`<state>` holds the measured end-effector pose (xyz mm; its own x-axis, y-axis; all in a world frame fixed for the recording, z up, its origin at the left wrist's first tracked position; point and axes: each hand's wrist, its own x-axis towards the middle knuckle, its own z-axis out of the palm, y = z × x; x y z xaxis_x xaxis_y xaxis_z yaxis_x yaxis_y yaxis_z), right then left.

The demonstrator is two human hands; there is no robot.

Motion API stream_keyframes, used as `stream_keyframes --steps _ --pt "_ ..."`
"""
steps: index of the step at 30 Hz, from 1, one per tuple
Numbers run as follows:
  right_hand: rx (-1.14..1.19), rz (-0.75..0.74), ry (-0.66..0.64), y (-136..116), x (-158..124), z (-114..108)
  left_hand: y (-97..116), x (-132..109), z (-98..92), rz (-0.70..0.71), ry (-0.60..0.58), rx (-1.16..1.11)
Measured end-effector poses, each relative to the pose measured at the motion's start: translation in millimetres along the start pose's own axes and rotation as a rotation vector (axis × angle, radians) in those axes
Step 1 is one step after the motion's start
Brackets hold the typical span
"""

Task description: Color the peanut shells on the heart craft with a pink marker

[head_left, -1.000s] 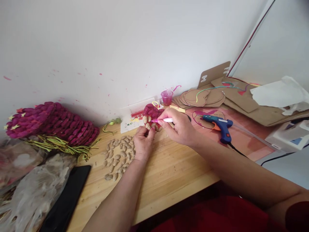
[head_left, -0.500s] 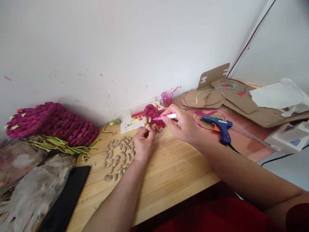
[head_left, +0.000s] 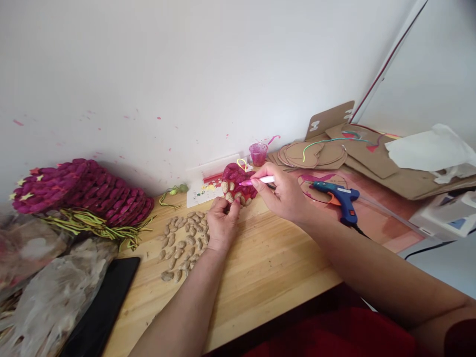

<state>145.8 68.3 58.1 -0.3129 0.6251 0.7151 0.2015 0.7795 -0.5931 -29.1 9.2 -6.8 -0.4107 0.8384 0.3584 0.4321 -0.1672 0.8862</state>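
Observation:
My right hand (head_left: pixel 280 193) pinches a paintbrush (head_left: pixel 265 180) with a white handle and a pink, paint-wet tip. That tip touches a heart-shaped piece covered in peanut shells (head_left: pixel 235 174), mostly painted magenta, with a yellow string loop (head_left: pixel 242 163) at its top. Several shells along its lower left edge are still bare tan. My left hand (head_left: pixel 223 218) grips the lower left edge of this peanut heart between thumb and fingers. A plastic cup (head_left: pixel 258 154) stained with magenta paint stands just behind it. Loose unpainted peanuts (head_left: pixel 182 244) lie spread to the left of my left hand.
Stacked magenta peanut hearts (head_left: pixel 92 191) with yellow-green strings (head_left: pixel 92 223) stand at left, behind plastic bags (head_left: pixel 63 292) and a black flat object (head_left: pixel 107 302). A blue glue gun (head_left: pixel 340 196), cardboard hearts (head_left: pixel 308 152) and cardboard sheets (head_left: pixel 375 158) lie at right.
The brush tip has shifted very slightly to the right over the peanut heart. The whole view has moved a little; both hands keep their grips.

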Motion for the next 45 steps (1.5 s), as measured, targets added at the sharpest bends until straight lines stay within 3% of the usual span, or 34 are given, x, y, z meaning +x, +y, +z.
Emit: stream_keyframes --steps 9,16,38,45 --pt "0.017 -0.037 -0.012 0 -1 1 -1 1 0.2 -0.031 0.000 -0.027" --pt "0.007 -0.216 -0.059 1 -1 5 4 0 0.1 -0.082 0.001 -0.066" --pt "-0.031 -0.232 -0.135 2 -1 5 15 -2 0.5 -0.189 0.006 -0.245" --pt "-0.017 -0.142 -0.065 3 0 0 18 0 4.6 -0.383 0.064 -0.472"
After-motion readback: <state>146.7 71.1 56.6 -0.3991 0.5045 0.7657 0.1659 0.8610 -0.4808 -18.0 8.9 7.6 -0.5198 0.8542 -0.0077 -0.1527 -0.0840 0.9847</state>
